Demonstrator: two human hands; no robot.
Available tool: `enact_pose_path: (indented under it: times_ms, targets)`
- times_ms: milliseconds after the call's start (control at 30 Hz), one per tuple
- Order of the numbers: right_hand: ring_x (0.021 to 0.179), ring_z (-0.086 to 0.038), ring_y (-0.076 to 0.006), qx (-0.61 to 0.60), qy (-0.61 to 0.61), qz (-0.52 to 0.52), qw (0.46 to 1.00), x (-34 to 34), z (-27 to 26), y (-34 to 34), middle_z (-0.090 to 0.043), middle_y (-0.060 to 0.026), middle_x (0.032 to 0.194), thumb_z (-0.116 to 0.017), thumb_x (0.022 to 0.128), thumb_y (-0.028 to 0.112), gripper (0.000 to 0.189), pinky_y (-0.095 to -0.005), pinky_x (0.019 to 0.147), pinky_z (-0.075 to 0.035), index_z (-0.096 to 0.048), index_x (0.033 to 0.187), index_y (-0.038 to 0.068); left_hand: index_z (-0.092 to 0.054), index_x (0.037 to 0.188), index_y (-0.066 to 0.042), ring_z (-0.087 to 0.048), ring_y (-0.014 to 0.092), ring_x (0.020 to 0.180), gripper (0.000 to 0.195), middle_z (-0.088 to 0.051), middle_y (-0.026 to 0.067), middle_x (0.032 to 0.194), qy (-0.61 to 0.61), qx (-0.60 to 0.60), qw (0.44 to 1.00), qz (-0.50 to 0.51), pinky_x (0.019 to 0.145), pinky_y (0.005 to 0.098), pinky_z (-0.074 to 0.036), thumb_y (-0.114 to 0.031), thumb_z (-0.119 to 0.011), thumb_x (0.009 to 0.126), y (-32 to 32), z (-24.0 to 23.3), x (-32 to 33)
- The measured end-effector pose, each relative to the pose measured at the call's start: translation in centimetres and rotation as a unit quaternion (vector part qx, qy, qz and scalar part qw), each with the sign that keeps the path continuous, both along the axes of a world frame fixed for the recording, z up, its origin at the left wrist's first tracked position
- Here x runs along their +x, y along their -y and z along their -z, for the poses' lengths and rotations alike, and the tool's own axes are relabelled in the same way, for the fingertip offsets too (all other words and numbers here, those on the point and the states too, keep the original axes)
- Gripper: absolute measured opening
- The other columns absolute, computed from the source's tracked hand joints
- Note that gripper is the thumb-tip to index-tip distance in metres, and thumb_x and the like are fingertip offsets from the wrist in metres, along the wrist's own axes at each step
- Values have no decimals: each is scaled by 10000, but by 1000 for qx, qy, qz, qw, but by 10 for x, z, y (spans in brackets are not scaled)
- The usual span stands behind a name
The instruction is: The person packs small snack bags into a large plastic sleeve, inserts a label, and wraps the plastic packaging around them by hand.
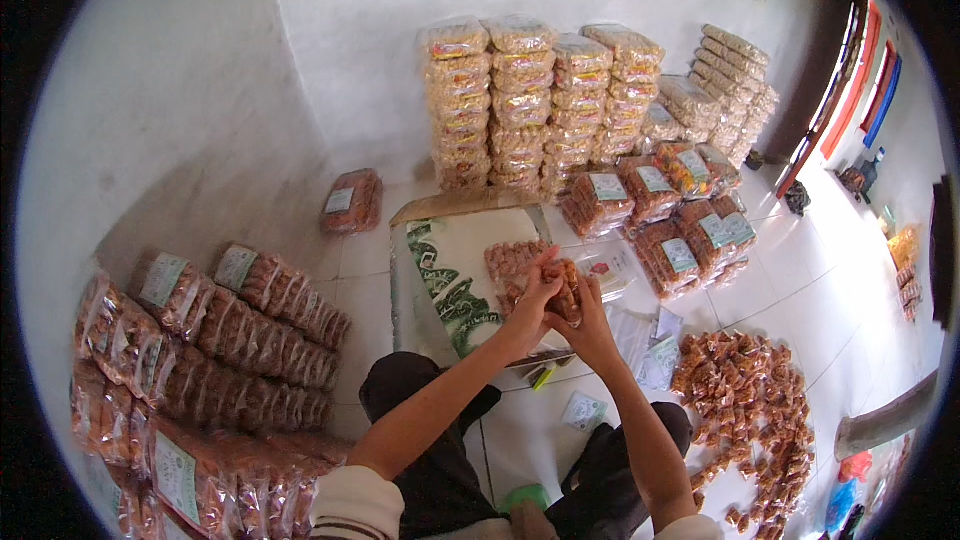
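Between my two hands is a small cluster of brown snack packets [566, 291] in clear wrap. My left hand [541, 286] grips the cluster from its left side, and my right hand [592, 315] closes around its right side. Beneath them, rows of similar small packets [513, 259] lie on a low cardboard box [480, 229] with a green printed pattern. Clear plastic bags [611, 270] rest just right of the box. My fingers partly hide the held packets.
Loose snack packets [742, 397] are heaped on the tiled floor at right. Labelled filled bags [277, 337] stand in rows at left, more packs [675, 217] behind right. Tall stacks of pale snack bags [517, 101] line the wall. Printed labels [660, 364] lie near my right knee.
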State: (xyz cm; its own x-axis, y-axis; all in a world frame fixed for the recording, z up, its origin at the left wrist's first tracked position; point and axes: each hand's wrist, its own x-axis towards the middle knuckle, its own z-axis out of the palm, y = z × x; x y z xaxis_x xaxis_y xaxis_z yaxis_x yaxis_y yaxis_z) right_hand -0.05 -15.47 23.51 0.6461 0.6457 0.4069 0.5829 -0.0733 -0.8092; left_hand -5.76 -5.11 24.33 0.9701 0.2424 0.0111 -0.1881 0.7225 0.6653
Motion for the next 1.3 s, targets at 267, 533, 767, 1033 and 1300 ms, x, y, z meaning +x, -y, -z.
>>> enact_pose_path:
  times_ms: [267,533,767,1033,1300]
  targets:
    - [999,-517,-263,43,43,47,997,-23,-2,-13,-491,-139,1107,-670,641,6,590,-325,842,-423,-425,1175,49,-410,1084,-131,-516,135,876,347,-510,47,940,-15,81,993,-88,716,236,-461,-101,-592,789,-16,18,0]
    - [857,-568,-210,63,118,93,987,-16,-3,-10,-556,-101,958,-664,640,-20,498,-289,728,-454,-508,1108,43,-420,947,-100,-492,167,965,232,-468,32,973,103,140,984,-49,785,280,-442,-175,-584,802,-19,8,4]
    - [892,-551,-132,176,-61,304,935,3,19,27,-552,-96,1078,-611,756,77,369,-251,747,-439,-514,1109,23,-365,1088,-57,-436,227,976,545,-429,115,997,-101,483,828,-264,853,376,-350,-313,-663,710,-46,87,-1]
    - [675,-498,-61,374,-603,249,659,-77,149,58,-567,31,862,-537,824,151,284,-193,567,-396,-531,1103,98,-382,1069,-64,-373,313,973,577,-379,132,1041,-287,714,574,-279,825,424,-323,-226,-709,621,21,188,-28]
    - [801,-522,-114,216,-621,130,742,-94,178,50,-551,1,934,-501,840,168,317,-246,663,-439,-486,1150,104,-449,968,-98,-435,249,902,325,-451,68,922,-285,773,485,-293,738,384,-353,-121,-639,705,10,191,-20]
